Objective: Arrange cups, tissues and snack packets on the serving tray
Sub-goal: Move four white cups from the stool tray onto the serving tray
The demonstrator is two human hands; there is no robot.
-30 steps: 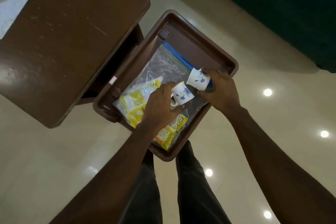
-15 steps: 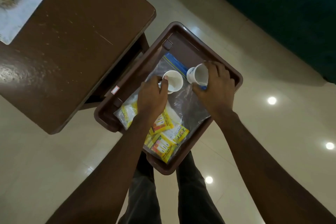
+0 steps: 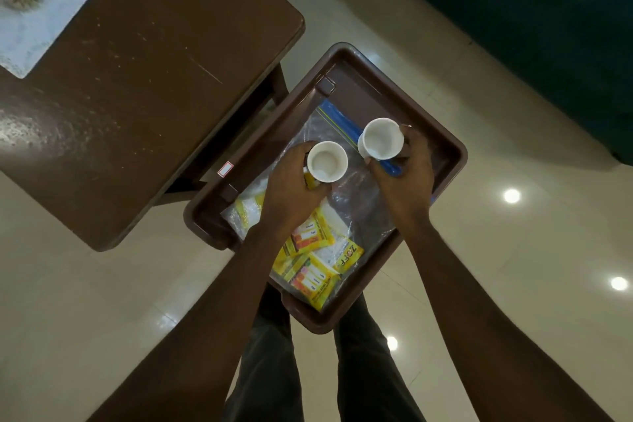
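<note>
Nearest me, yellow packets (image 3: 310, 262) lie in a clear bag (image 3: 356, 212) on the brown tray (image 3: 452, 161) at frame centre. My left hand (image 3: 289, 192) wraps one white cup (image 3: 327, 161) upright, fingers closed round its wall. Just right, my right hand (image 3: 404, 178) clamps a second cup (image 3: 380, 143), mouth up. A table (image 3: 137, 79) fills the upper left.
</note>
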